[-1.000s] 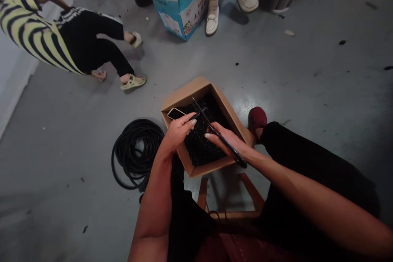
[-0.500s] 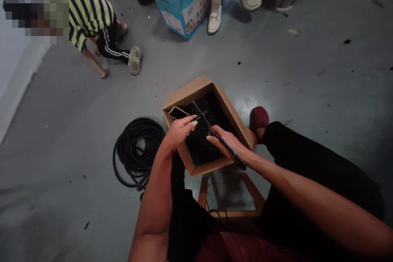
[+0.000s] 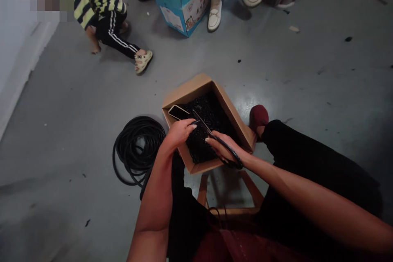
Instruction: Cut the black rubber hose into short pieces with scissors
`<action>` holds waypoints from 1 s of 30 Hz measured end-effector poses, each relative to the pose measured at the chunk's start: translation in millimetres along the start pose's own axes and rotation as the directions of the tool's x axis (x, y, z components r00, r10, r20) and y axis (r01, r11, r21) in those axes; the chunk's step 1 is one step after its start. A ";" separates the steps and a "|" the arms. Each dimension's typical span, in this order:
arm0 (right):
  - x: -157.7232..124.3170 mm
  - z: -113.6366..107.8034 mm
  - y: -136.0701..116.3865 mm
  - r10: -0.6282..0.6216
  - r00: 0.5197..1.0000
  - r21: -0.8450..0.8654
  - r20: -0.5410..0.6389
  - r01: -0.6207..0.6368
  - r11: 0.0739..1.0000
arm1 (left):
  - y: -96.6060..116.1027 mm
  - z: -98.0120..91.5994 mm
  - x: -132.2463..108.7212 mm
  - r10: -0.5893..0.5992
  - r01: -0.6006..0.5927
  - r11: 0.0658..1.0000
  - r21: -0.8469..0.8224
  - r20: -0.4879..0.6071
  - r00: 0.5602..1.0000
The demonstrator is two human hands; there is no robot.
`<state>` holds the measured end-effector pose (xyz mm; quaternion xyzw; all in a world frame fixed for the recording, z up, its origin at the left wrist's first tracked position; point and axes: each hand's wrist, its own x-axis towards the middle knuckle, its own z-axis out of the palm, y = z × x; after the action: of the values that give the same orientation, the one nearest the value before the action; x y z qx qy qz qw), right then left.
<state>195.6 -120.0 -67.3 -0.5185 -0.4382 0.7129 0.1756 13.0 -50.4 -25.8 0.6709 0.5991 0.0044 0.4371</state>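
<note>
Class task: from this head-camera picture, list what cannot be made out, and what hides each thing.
All in the head view:
Left hand: its curled fingers hide whatever they pinch.
Right hand: its fingers cover much of the long black scissors, so the blades' opening is unclear.
Brown cardboard box: heaped small black pieces hide its floor.
Blue-and-white cardboard carton: the top edge cuts it off; its print is too small.

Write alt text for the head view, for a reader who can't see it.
A person's right hand grips long black scissors over a cardboard box of black scraps, with the left hand beside them. A phone lies in the box, and a black cable coil sits on the floor.
</note>
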 end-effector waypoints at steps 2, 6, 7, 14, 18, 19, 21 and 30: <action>-0.5 1.2 -3.0 0.052 0.999 0.048 0.006 -0.052 0.997 | 1.1 -0.5 -0.6 0.004 -0.005 1.000 -0.013 -0.003 1.000; 2.9 1.3 -7.1 0.076 0.997 0.115 0.000 -0.075 0.991 | 5.8 -1.6 -1.8 0.026 -0.026 0.996 -0.083 -0.001 1.000; 4.8 0.3 -7.6 0.058 0.998 0.137 -0.008 -0.056 0.989 | 7.5 -1.9 -2.2 0.022 -0.021 0.995 -0.100 0.010 1.000; 18.8 -17.2 -15.3 -0.035 0.983 0.307 -0.180 0.090 0.947 | 23.3 0.7 -10.1 0.017 0.015 0.963 -0.268 0.118 0.993; 22.6 -23.4 -19.6 -0.026 0.978 0.407 -0.209 0.111 0.907 | 27.2 9.8 -11.5 0.049 0.034 0.920 -0.390 0.202 0.978; 23.2 -24.2 -20.3 -0.023 0.975 0.409 -0.220 0.113 0.906 | 27.2 12.3 -11.1 0.054 0.043 0.909 -0.415 0.218 0.974; 24.1 -25.8 -21.4 -0.024 0.966 0.395 -0.257 0.127 0.910 | 26.8 16.2 -10.1 0.052 0.059 0.892 -0.448 0.232 0.971; 26.8 -38.0 -24.0 -0.049 0.925 0.377 -0.377 0.202 0.904 | 26.3 23.5 -7.2 0.077 0.003 0.939 -0.344 0.217 0.973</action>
<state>213.9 -71.0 -66.6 -0.5616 -0.2727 0.6691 0.4033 44.5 -67.2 -21.1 0.5921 0.5224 0.0397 0.6124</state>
